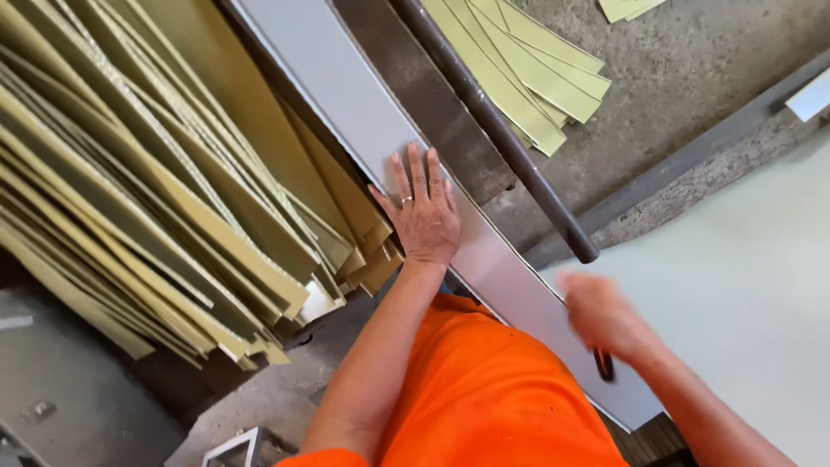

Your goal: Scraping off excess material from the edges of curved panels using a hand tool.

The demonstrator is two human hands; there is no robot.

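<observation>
The right hand (605,318) is showing only as a blur, so its grip on the dark handle (604,364) is impossible to tell. The stack of yellow-green strips (147,190) is running off the left edge, and the grey sheet (346,95) is running off the top.

Your left hand (424,216) lies flat on the metal sheet (346,86). A stack of strips (147,182) sits to its left; the lever bar (493,130) runs to its right, toward your right hand (605,320).
</observation>
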